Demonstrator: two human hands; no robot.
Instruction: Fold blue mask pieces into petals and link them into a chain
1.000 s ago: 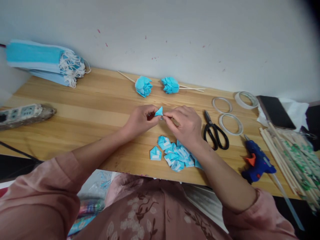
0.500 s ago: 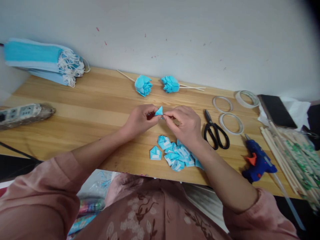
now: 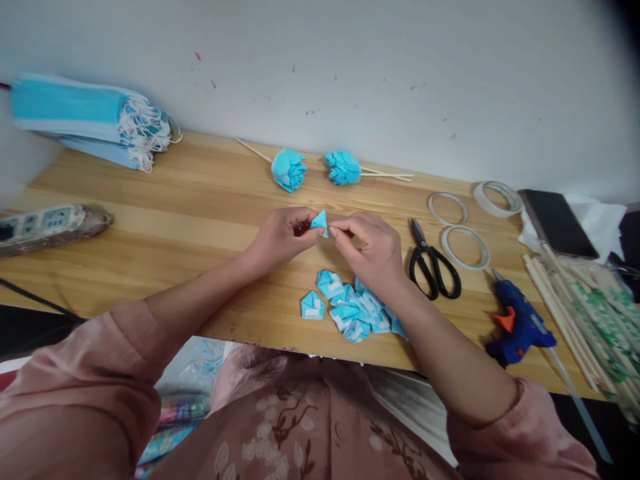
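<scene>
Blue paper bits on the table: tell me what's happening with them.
A person sits at a wooden table and pinches one small folded blue piece between the left hand and the right hand, raised just above the tabletop. A pile of similar folded pieces lies near the table's front edge under the right wrist. Two finished blue flowers on sticks lie by the wall. Scissors, tape rings and a blue glue gun lie to the right, untouched.

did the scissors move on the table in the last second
No. The scissors lie in the same spot between the right hand and the tape rings; the whole view shifts a little together, so only the camera moved.
</scene>
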